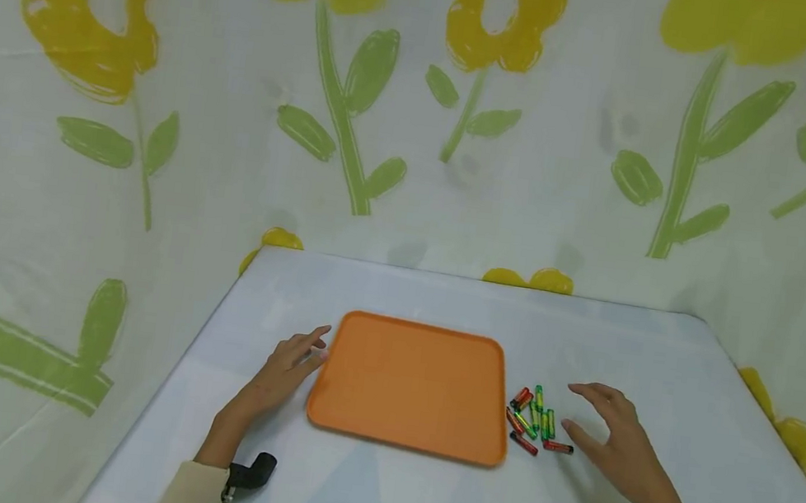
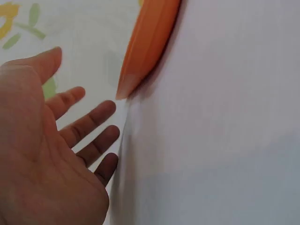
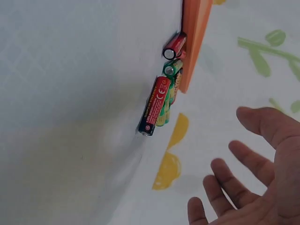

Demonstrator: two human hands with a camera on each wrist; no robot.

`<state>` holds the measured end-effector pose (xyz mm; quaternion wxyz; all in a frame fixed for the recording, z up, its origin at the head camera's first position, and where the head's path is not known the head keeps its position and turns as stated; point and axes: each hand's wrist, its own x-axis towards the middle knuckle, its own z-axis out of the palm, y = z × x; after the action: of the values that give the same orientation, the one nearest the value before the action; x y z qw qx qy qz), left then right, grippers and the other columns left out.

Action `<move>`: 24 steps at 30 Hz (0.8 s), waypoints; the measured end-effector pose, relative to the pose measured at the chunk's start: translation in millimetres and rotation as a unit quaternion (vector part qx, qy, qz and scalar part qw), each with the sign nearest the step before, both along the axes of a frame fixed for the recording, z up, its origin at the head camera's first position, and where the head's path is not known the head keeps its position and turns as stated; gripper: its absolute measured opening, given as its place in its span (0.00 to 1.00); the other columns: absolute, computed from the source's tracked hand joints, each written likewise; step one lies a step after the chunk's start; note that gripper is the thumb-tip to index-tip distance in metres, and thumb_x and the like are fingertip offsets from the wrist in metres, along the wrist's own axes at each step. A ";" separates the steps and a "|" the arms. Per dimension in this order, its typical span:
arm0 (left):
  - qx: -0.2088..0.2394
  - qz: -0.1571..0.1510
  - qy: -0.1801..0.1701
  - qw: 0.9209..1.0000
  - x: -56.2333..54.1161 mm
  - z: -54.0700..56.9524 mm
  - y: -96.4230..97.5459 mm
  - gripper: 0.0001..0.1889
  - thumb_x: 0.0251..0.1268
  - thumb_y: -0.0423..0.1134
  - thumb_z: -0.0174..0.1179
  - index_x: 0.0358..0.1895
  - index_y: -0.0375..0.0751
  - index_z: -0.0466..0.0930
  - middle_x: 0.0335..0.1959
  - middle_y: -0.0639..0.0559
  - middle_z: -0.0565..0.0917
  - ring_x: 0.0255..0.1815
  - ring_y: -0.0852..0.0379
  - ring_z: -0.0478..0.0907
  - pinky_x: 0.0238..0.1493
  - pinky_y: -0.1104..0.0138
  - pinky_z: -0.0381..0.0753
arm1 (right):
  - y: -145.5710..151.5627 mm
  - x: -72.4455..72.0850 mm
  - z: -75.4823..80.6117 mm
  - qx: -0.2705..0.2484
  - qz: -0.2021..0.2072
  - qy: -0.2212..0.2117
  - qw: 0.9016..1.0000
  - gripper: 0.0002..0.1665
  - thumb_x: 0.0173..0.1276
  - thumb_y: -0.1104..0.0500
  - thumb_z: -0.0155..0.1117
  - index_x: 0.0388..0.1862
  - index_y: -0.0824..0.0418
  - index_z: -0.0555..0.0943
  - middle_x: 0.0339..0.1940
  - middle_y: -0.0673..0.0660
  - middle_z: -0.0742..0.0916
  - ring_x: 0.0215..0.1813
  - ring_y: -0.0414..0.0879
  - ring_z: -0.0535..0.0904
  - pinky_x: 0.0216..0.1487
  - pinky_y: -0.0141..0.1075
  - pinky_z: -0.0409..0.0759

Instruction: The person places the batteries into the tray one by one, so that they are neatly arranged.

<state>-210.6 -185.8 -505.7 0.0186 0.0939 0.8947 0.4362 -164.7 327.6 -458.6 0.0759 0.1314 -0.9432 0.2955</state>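
Observation:
An orange tray (image 1: 413,390) lies on the white table, with nothing on it. Just past its right edge is a loose heap of small batteries (image 1: 536,416), some red and black, others green. My left hand (image 1: 288,371) hovers by the tray's left edge, fingers spread and holding nothing; the left wrist view shows its palm beside the tray's corner (image 2: 147,47). To the right of the heap, my right hand (image 1: 613,441) is held with fingers apart and gently bent, nothing in it. In the right wrist view a red and black battery (image 3: 154,105) lies nearest.
The white table (image 1: 435,496) has its far edge behind the tray. Beyond it hangs a pale cloth (image 1: 556,153) printed with yellow flowers and green leaves, running around the left and right sides too. A black wrist mount (image 1: 252,473) sits on the left wrist.

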 end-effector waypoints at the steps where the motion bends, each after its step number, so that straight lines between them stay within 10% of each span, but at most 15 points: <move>1: 0.003 -0.001 0.000 1.000 -0.1 -1.8 -0.1 0.30 0.79 0.54 0.48 0.79 0.53 0.60 0.64 0.47 0.73 0.68 0.41 0.61 0.65 0.40 0.59 | -1.1 0.6 0.2 0.005 0.007 0.001 1.000 0.33 0.67 0.53 0.72 0.68 0.59 0.74 0.65 0.65 0.71 0.66 0.67 0.63 0.53 0.70 0.68; 13: -0.023 -0.028 0.068 0.997 4.4 -6.5 -0.9 0.25 0.75 0.46 0.59 0.71 0.44 0.73 0.62 0.45 0.75 0.64 0.42 0.66 0.62 0.43 0.59 | -10.0 5.4 -15.0 0.066 0.108 0.022 0.992 0.33 0.57 0.59 0.79 0.63 0.49 0.81 0.52 0.48 0.75 0.56 0.46 0.64 0.49 0.52 0.68; 24: -0.032 -0.027 0.074 0.996 9.4 -7.1 0.9 0.23 0.75 0.42 0.58 0.70 0.43 0.73 0.62 0.45 0.75 0.63 0.42 0.66 0.61 0.42 0.58 | -19.1 -3.3 -15.8 0.106 0.181 0.075 0.975 0.32 0.53 0.65 0.79 0.58 0.49 0.84 0.50 0.47 0.75 0.53 0.46 0.67 0.46 0.49 0.67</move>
<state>-201.3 -184.9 -512.8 -0.0324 0.1493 0.9045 0.3983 -167.9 308.5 -474.4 0.0769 0.3292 -0.9214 0.1916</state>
